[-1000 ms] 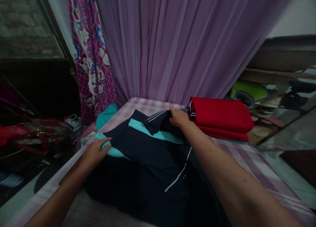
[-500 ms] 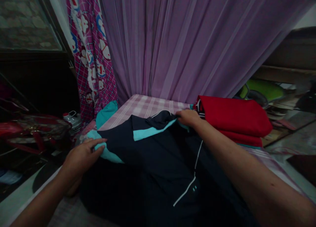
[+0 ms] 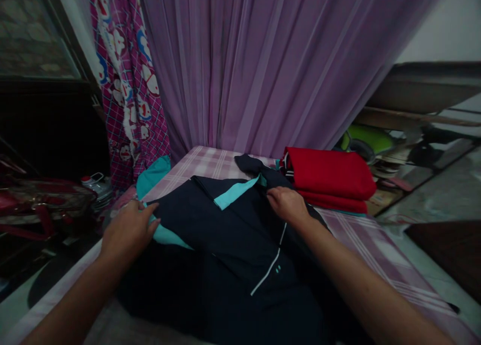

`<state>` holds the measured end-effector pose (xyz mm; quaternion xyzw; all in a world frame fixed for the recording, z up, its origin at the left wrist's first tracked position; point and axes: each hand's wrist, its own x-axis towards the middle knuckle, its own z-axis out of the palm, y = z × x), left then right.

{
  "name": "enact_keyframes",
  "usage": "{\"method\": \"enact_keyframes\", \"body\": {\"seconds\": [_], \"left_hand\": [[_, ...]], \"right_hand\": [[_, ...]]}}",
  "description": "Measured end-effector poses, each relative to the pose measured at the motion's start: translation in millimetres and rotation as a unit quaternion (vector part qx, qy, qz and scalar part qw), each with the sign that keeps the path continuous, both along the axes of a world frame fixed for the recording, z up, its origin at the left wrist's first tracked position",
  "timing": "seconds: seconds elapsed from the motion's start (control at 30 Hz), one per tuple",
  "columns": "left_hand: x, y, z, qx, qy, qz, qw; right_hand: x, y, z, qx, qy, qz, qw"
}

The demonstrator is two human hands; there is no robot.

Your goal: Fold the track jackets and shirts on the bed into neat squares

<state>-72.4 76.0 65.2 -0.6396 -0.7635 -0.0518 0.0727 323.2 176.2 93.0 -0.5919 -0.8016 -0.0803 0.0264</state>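
Observation:
A dark navy top with turquoise trim and a thin white stripe is spread over the bed, its lower part lost in shadow. At its left side, my left hand pinches the turquoise-trimmed edge between thumb and fingers. My right hand is closed on the dark cloth just right of the turquoise band at the top. Beyond that hand, a loose dark fold of the same garment lies toward the curtain.
Folded red cloth is stacked at the back right of the checked bed sheet. A turquoise cloth lies at the left edge. Purple curtains hang behind. A red bag stands at left, a cluttered shelf at right.
My right hand has moved from the top end of the turquoise band down onto the dark cloth beside it. A dark fold now lies further back. My left hand keeps its hold.

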Motion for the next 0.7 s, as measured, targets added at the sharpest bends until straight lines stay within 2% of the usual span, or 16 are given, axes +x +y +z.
{"method": "enact_keyframes", "body": {"seconds": [0.07, 0.13, 0.2, 0.27, 0.37, 0.47, 0.6, 0.67, 0.7], "left_hand": [[24, 12, 13.6, 0.01, -0.012, -0.066, 0.998], [54, 30, 18.6, -0.022, -0.043, -0.135, 0.99], [85, 51, 14.3, -0.079, -0.064, -0.176, 0.979], [112, 74, 4.2, -0.125, -0.071, -0.189, 0.972], [140, 107, -8.9, -0.128, -0.067, -0.189, 0.971], [150, 140, -6.0, -0.103, -0.059, -0.167, 0.979], [137, 189, 20.3, -0.047, -0.073, -0.104, 0.991], [123, 208, 31.2, 0.027, -0.156, -0.048, 0.986], [115, 213, 33.6, 0.053, -0.18, -0.041, 0.981]], "right_hand": [[20, -30, -11.1, -0.007, 0.019, -0.04, 0.999], [47, -59, -27.1, -0.016, 0.04, -0.083, 0.996], [78, -84, -46.2, -0.015, 0.06, -0.137, 0.989], [110, -102, -65.3, 0.012, 0.078, -0.189, 0.979], [145, -119, -88.2, 0.046, 0.099, -0.239, 0.965], [160, -124, -100.4, 0.009, 0.126, -0.274, 0.953], [160, -124, -101.6, -0.055, 0.153, -0.297, 0.941], [157, -124, -99.0, -0.05, 0.164, -0.296, 0.94], [155, -123, -97.5, -0.043, 0.169, -0.295, 0.939]]}}
